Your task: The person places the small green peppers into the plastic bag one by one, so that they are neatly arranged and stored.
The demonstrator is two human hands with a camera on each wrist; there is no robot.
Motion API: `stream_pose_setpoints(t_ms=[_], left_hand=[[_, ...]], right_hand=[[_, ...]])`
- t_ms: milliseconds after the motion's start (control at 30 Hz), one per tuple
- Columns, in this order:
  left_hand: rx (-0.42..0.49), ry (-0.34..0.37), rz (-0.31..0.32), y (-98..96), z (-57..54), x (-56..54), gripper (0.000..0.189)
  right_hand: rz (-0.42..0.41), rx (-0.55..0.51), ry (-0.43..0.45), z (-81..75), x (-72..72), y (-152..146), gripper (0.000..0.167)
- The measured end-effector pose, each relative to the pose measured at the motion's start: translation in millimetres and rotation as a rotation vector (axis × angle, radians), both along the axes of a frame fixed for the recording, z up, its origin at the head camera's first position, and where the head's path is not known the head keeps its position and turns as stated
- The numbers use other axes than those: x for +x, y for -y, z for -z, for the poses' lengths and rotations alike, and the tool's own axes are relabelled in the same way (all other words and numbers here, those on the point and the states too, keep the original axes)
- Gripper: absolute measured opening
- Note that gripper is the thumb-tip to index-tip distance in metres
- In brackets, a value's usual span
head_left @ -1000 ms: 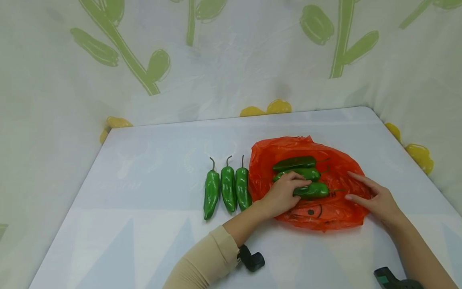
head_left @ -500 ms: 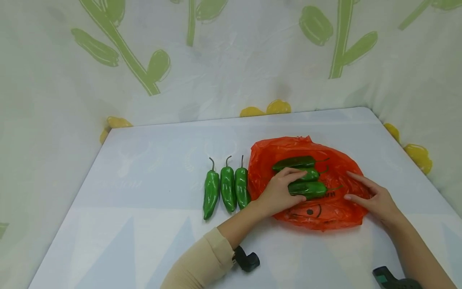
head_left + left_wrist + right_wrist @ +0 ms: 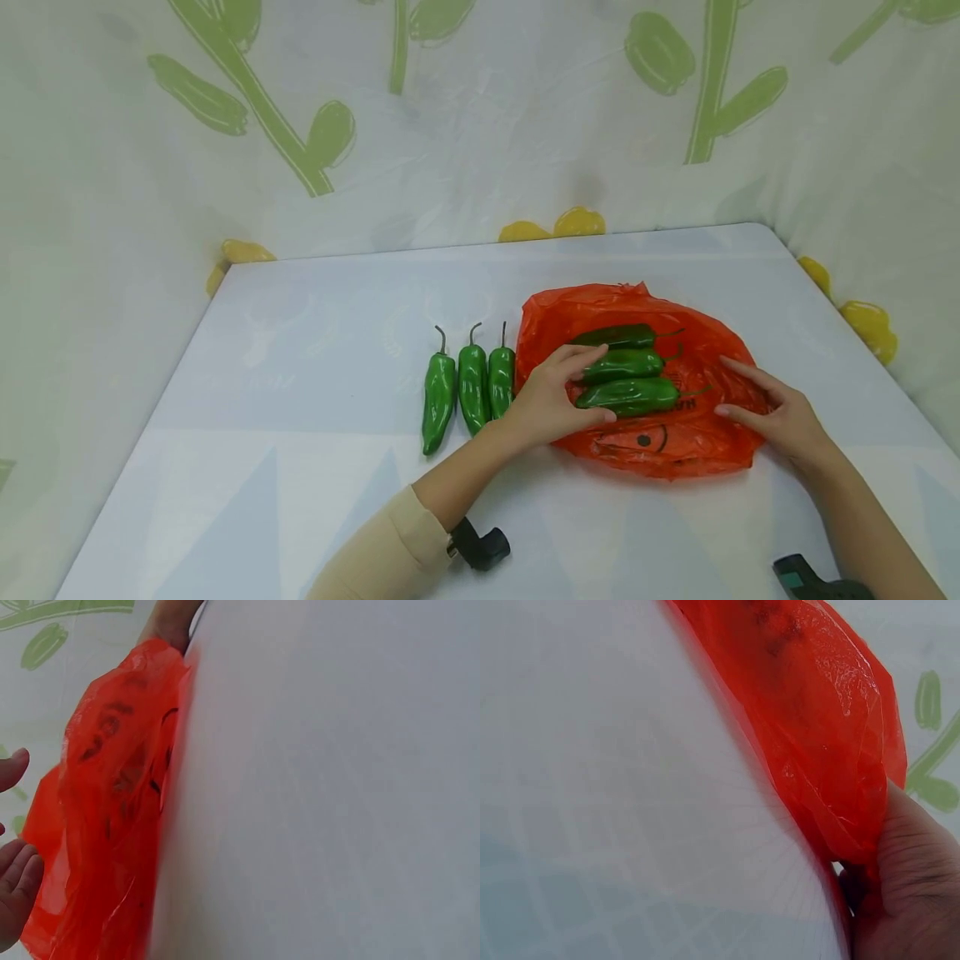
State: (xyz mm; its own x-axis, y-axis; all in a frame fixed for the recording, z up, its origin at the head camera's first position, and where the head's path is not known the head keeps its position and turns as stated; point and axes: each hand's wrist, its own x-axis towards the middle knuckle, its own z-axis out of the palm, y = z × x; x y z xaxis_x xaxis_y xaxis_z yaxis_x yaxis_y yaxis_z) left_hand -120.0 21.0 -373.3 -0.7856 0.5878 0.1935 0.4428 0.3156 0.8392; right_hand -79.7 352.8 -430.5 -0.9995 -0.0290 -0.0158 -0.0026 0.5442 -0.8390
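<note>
I see left hand [image 3: 551, 404] with fingers parted near stemless ends of green chili peppers [image 3: 633, 396], gripping none; right hand [image 3: 787, 419], visible fingers splayed against red plastic bag [image 3: 705, 442], likely steadying it.

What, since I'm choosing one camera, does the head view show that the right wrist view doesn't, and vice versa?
Only the head view: six peppers, the left hand, a sleeve, yellow shapes behind.

Only the right wrist view: a close, side-on look at the bag along the table, beside the thumb.

Both: the bag, right hand, table and green-patterned backdrop.
</note>
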Motion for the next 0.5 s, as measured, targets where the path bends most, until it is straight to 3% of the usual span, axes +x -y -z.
stream_pose_setpoints(t_ms=[500], left_hand=[[0.094, 0.041, -0.091, 33.2, -9.2, 17.6, 0.072]], right_hand=[[0.000, -0.002, -0.018, 1.2, -0.6, -1, 0.064]])
